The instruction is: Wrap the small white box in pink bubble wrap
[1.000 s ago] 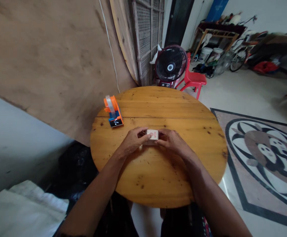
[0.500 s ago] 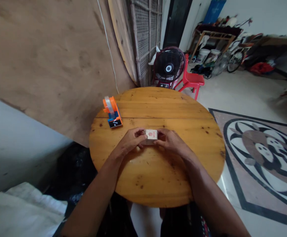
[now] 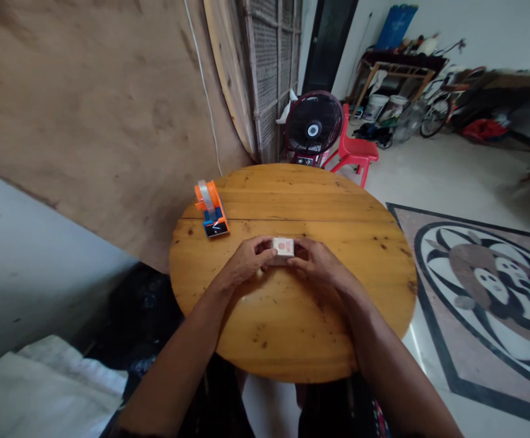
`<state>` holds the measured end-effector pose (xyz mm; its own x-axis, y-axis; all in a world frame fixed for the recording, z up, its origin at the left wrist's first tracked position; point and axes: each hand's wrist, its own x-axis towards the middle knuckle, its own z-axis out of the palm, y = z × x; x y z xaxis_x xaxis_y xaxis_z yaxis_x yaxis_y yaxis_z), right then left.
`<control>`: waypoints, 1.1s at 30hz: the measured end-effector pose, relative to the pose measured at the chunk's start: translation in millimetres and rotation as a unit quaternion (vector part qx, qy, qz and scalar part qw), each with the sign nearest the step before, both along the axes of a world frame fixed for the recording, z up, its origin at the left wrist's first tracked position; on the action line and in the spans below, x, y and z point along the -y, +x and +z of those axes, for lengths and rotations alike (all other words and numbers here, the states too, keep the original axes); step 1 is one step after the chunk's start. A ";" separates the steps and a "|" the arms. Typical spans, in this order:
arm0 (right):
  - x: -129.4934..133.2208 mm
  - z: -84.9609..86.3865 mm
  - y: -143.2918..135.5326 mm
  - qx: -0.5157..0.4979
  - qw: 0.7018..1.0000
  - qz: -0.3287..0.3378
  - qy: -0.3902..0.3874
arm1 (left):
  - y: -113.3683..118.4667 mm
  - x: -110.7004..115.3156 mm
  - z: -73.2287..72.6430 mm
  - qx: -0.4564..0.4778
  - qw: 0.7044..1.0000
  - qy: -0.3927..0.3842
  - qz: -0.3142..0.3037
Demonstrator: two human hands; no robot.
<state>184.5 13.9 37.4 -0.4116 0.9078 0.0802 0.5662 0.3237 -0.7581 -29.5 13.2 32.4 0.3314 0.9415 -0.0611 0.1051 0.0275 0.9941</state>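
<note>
A small white box with red print (image 3: 283, 246) is between my two hands at the middle of a round wooden table (image 3: 265, 316). My left hand (image 3: 251, 257) grips its left end, thumb at the near side and fingers behind. On the right end, my right hand (image 3: 315, 258) holds it the same way. Its printed face is turned up, while the ends are hidden by my fingers. I cannot tell whether the box rests on the tabletop. Farther left on the table stands an orange and blue tape dispenser (image 3: 213, 210) with a roll of clear tape.
A plywood board (image 3: 110, 109) leans along the left side, with a white cable (image 3: 205, 91) hanging down it. Beyond the table's far edge are a fan (image 3: 313, 128) and a red chair (image 3: 358, 149). Black bags (image 3: 141, 304) lie at lower left.
The whole view has shifted slightly, so everything on the table sits a little farther right. Both hands keep their hold on the box.
</note>
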 end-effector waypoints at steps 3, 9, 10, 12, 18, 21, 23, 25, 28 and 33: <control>0.7 5.8 14.6 -0.003 1.000 0.015 -0.026 | -5.4 -1.4 -0.4 0.009 0.999 -0.021 0.046; -2.2 1.8 24.5 0.031 0.997 -0.005 -0.072 | -15.8 -2.9 -3.5 -0.006 0.997 -0.072 0.012; -2.7 -0.3 21.6 0.041 0.997 -0.004 -0.070 | -16.1 -2.8 -4.3 -0.021 0.997 -0.072 -0.006; -3.0 -3.3 14.2 0.056 0.997 -0.003 -0.055 | -15.5 -2.4 -5.5 -0.047 0.997 -0.058 -0.032; 0.8 1.6 0.1 0.093 0.996 0.004 -0.017 | -11.0 -0.6 -6.4 -0.060 0.997 -0.002 -0.058; 1.9 5.1 -1.0 0.115 0.993 0.000 -0.006 | -9.8 0.4 -6.6 -0.057 0.997 0.001 -0.052; 1.8 5.7 -1.4 0.131 0.991 0.000 -0.003 | -9.1 0.9 -6.3 -0.056 0.997 -0.005 -0.052; 1.6 5.2 -2.1 0.139 0.990 -0.005 -0.004 | -8.6 1.0 -5.4 -0.054 0.997 -0.011 -0.054; 2.2 4.6 -3.7 0.140 0.990 -0.014 -0.005 | -8.9 0.7 -3.2 -0.055 0.997 -0.011 -0.052; 4.6 6.4 -4.5 0.120 0.993 -0.002 -0.011 | -12.9 -0.4 -1.5 -0.056 0.997 -0.031 -0.049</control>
